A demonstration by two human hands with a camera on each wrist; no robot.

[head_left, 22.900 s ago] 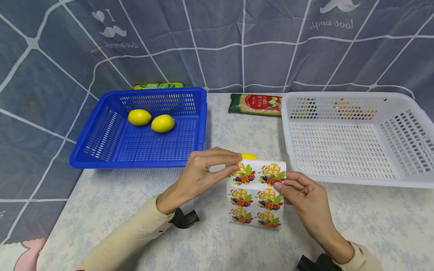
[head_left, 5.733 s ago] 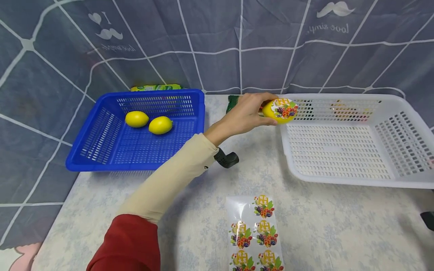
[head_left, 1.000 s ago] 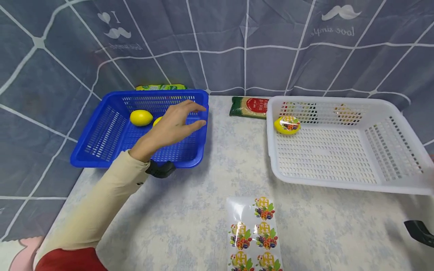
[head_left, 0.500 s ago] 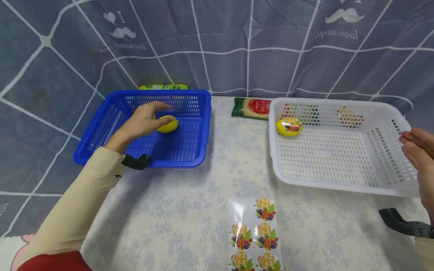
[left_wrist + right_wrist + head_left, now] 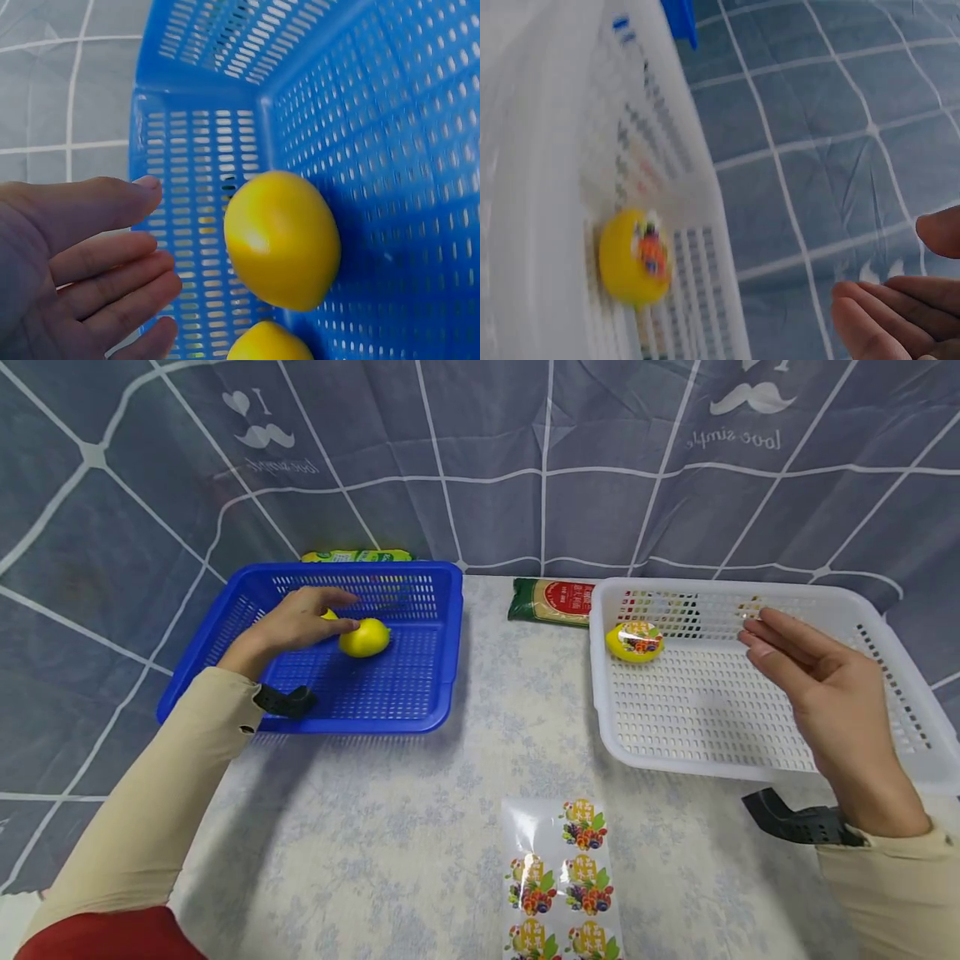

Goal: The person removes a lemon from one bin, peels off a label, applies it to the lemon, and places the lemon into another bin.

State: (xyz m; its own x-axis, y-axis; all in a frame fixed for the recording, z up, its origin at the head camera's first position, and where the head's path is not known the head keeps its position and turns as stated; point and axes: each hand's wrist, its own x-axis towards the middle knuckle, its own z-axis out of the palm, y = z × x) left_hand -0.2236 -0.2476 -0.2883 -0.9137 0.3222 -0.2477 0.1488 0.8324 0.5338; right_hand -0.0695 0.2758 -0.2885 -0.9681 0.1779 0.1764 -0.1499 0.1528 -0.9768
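Observation:
My left hand (image 5: 300, 620) is over the blue basket (image 5: 435, 710), fingers and thumb spread and holding nothing. Two plain yellow lemons lie in that basket. One lemon (image 5: 366, 638) shows by the thumb tip, while the other lemon (image 5: 329, 614) is mostly hidden behind the hand. In the left wrist view, a lemon (image 5: 283, 240) sits clear of the fingertips. My right hand (image 5: 832, 702) hovers over the white basket (image 5: 690, 768), palm facing inward, with nothing in it. A lemon with a fruit sticker (image 5: 634, 642) lies in the white basket's far left corner.
A sheet of fruit stickers (image 5: 561, 877) lies on the table at the front, its upper left spot bare. A green and red food packet (image 5: 553, 600) is behind, between the baskets. A yellow-green packet (image 5: 358, 556) shows behind the blue basket.
The stickered lemon, in my left hand 5.7 s ago, now lies in the white basket. My left hand has moved left over the blue basket; my right hand has come in from the right.

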